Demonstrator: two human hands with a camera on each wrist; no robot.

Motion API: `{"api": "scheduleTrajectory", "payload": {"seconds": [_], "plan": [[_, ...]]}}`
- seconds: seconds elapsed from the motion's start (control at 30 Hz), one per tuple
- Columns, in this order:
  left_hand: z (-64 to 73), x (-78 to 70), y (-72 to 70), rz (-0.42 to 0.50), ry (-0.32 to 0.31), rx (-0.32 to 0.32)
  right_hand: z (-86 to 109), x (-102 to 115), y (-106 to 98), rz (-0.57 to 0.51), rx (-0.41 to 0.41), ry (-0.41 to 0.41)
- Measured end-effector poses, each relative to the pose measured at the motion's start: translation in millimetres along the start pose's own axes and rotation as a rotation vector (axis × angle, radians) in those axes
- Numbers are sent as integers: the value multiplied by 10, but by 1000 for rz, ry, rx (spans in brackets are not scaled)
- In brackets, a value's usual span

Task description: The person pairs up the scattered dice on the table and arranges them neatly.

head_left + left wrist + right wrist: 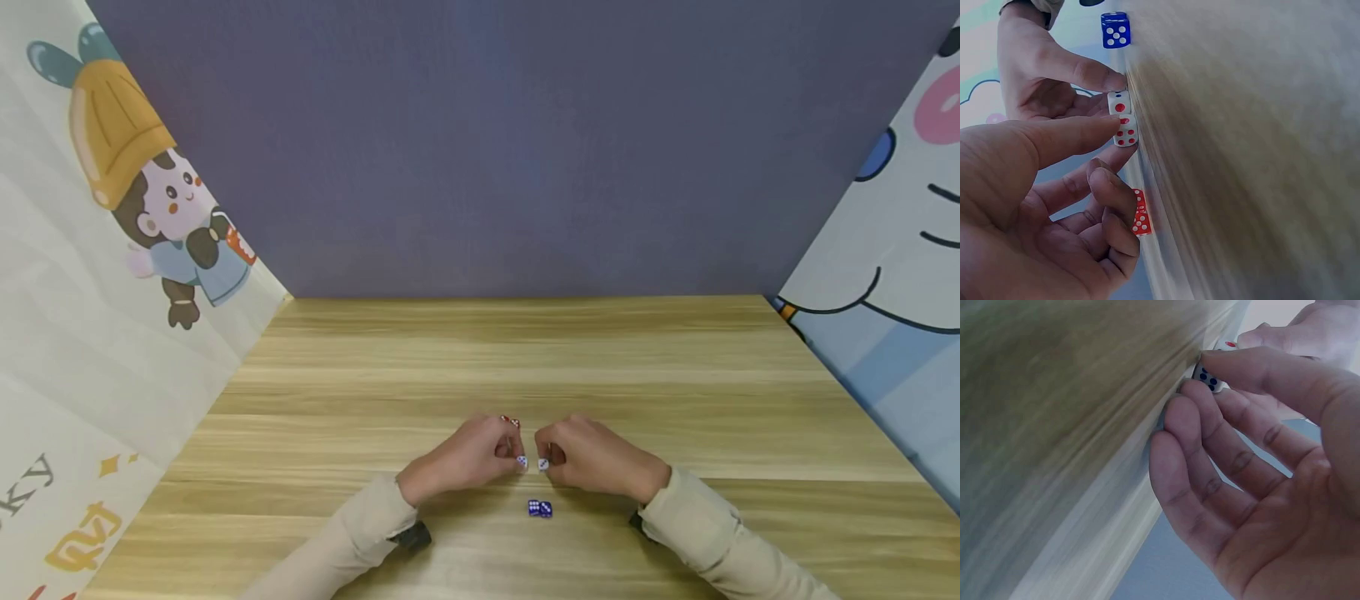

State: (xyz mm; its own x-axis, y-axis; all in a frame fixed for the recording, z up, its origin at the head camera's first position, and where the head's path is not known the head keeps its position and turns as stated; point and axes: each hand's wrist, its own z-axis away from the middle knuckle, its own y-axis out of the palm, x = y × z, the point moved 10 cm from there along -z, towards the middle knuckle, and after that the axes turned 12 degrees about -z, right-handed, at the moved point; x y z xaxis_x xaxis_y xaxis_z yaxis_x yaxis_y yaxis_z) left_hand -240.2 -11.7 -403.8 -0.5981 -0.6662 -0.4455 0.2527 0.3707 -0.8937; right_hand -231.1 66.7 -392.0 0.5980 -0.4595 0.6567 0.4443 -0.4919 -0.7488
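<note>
The blue dice [535, 507] already sit side by side at six o'clock, the red dice [512, 422] near eleven, partly behind my hand; the white pair seems unfinished, a narrow gap remaining. My left hand [474, 451], forearm from eight o'clock, pinches the left white die [522, 462]; my right hand [597, 455], forearm from four, pinches the right white die [543, 464] between thumb and fingers, both wrists angled inward.

Glossy dice [1125, 136] (probably plastic), wood-grained table [525, 358]
</note>
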Motion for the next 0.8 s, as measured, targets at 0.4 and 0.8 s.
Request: {"api": "scheduleTrajectory", "payload": {"seconds": [0.4, 0.8], "plan": [[14, -49, 35, 119, 39, -20, -28, 0, 35, -34, 14, 18], [57, 10, 84, 166, 1, -49, -26, 6, 68, -41, 23, 25]]}}
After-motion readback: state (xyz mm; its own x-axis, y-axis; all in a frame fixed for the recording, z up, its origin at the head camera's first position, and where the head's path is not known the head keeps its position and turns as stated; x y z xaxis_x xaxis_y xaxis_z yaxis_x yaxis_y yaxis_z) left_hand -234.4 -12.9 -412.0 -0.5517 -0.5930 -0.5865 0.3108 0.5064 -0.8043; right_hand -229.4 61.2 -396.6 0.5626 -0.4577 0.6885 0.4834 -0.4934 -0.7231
